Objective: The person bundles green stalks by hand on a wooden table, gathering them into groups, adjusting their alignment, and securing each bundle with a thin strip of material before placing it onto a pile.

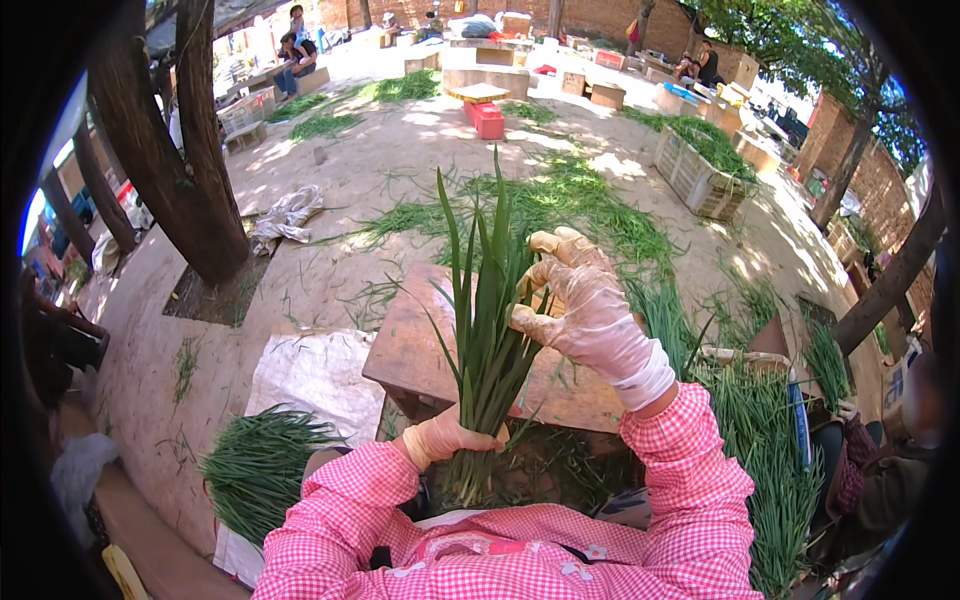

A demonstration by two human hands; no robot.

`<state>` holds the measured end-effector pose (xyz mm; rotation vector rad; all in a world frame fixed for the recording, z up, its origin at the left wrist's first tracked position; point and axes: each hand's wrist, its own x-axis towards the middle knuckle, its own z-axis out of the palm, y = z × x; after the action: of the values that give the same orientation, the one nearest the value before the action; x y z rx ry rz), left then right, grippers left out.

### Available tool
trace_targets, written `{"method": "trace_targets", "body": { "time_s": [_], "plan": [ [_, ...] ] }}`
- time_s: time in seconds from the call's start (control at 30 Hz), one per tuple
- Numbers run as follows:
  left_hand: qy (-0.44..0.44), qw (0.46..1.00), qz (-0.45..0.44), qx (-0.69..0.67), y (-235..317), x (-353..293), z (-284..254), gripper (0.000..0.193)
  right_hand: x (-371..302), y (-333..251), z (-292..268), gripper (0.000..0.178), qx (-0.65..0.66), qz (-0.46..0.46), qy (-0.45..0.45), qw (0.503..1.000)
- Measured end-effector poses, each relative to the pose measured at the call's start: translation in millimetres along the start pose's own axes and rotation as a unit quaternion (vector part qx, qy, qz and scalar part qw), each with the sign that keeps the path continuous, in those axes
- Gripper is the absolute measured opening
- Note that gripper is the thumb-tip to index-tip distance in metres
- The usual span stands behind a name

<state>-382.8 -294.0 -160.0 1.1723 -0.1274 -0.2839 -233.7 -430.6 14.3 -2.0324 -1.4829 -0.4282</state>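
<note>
We see a bunch of long green leaves (488, 320), flat and blade-like, held upright in front of the person over a low wooden table (420, 350); the blades fan apart at the top and narrow to a tight bundle near the roots. The left hand (447, 437), in a thin tan glove, is curled closed around the lower stems, fingers wrapped fully about the bundle. The right hand (580, 305), in a wrinkled translucent glove, sits higher against the right side of the leaves, its fingers bent and pinching a few blades between thumb and fingertips rather than gripping the whole bunch. Both forearms wear pink-and-white checked sleeves (690, 470) of soft woven cloth. The table top is worn reddish-brown board with a squared edge. To the left on the ground we find a loose heap of cut greens (258, 465) lying on a pale crinkled sheet (315, 375), and to the right a denser pile of greens (765, 440) spread beside another person's sleeve (860, 470). Beyond lie sandy, sun-dappled ground strewn with stray leaves, a rough-barked tree trunk (185, 150), a slatted crate (695, 180) filled with greens, and a red plastic box (487, 120).
</note>
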Motion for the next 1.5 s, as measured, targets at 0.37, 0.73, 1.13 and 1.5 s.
{"method": "trace_targets", "body": {
  "time_s": [0.37,0.73,1.13,1.5],
  "plan": [
    [0.013,0.998,0.032,-0.061,2,-1,-2,0.056,-15,3,47,0.034,0.673,0.237,0.032,0.700],
    [0.058,0.993,0.047,-0.089,17,-9,-7,0.058,12,41,11,0.030,0.781,0.218,0.216,0.544],
    [0.203,0.942,0.100,-0.247,20,-3,-10,0.054,-76,-62,70,0.037,0.132,-0.049,-0.027,0.990],
    [0.161,0.878,0.210,-0.399,12,0,-36,0.053,-132,-53,103,0.024,0.101,-0.196,-0.037,0.975]
  ]
}}
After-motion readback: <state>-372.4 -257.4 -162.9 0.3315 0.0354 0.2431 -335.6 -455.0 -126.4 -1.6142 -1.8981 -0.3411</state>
